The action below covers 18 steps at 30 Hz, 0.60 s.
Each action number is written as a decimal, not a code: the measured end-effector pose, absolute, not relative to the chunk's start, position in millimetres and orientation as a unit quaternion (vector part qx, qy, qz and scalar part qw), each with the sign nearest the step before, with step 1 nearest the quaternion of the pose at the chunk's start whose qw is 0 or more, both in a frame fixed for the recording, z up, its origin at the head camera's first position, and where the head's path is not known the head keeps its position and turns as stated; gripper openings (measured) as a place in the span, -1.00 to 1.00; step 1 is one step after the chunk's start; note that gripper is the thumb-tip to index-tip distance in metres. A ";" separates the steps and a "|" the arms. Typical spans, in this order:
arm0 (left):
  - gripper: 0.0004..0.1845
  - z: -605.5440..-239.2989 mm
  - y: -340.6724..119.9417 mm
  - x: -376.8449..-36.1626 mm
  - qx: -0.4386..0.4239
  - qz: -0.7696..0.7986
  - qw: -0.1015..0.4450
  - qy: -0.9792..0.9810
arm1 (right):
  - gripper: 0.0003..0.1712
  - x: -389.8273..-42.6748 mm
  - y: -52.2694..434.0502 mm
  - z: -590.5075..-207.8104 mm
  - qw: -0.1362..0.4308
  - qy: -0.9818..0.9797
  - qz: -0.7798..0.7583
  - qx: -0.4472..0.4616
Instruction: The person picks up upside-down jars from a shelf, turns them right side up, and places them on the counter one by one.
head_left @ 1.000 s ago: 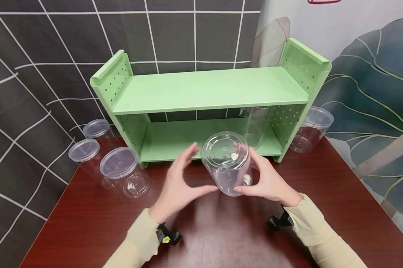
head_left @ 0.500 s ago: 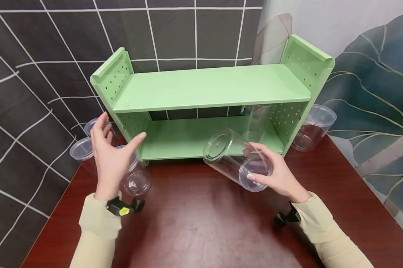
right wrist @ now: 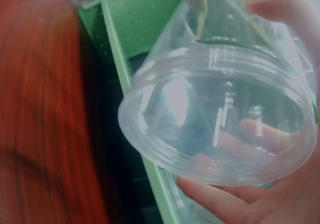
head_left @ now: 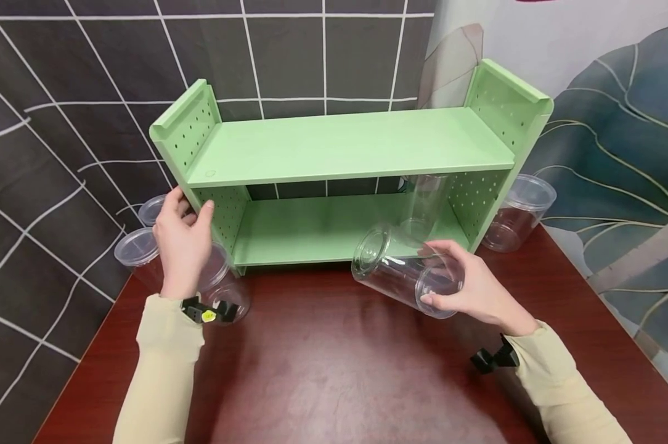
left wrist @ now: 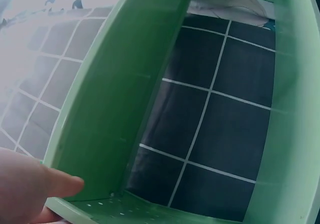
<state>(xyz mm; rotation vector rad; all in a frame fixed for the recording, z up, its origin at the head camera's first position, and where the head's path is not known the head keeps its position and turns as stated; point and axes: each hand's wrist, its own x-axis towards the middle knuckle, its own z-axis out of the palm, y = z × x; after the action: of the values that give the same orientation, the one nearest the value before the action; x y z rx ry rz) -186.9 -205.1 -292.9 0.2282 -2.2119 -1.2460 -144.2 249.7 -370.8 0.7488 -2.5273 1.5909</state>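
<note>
My right hand (head_left: 435, 274) grips a clear plastic jar (head_left: 403, 274) by its base and holds it tilted on its side above the table, lid end toward the green shelf (head_left: 345, 145). In the right wrist view the jar (right wrist: 215, 114) fills the frame, with my fingers (right wrist: 225, 199) curled under it. My left hand (head_left: 185, 216) holds the front edge of the shelf's left side panel (head_left: 187, 123), thumb on the front, fingers round the outside. The left wrist view shows the thumb (left wrist: 35, 186) against the green panel (left wrist: 115, 109).
A second clear jar (head_left: 425, 206) stands at the right end of the lower shelf. Three lidded jars (head_left: 137, 250) stand on the red-brown table (head_left: 334, 370) left of the shelf, one jar (head_left: 519, 213) right of it. Tiled wall behind.
My left hand left the jar, swung left and took hold of the shelf's side panel. My right hand tipped the jar from upright onto its side and shifted it slightly right.
</note>
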 end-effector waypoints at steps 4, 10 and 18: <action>-0.57 -292.7 -206.7 -189.1 0.090 -0.448 0.314 -0.832 | -0.02 -141.2 258.0 -366.5 0.040 -0.861 0.453 0.227; -0.64 -292.4 -207.4 -193.1 0.085 -0.439 0.331 -0.831 | -0.03 -137.8 275.3 -358.4 0.081 -0.887 0.403 0.211; -0.66 -292.7 -206.8 -193.5 0.082 -0.437 0.341 -0.829 | -0.02 -131.9 309.6 -343.6 0.108 -0.917 0.359 0.133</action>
<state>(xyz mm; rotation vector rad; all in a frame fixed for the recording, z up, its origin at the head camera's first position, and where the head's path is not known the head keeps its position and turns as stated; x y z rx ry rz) -193.5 -206.8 -292.7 0.2143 -2.1558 -1.1361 -131.9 309.6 -343.6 0.3913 -2.6992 1.0561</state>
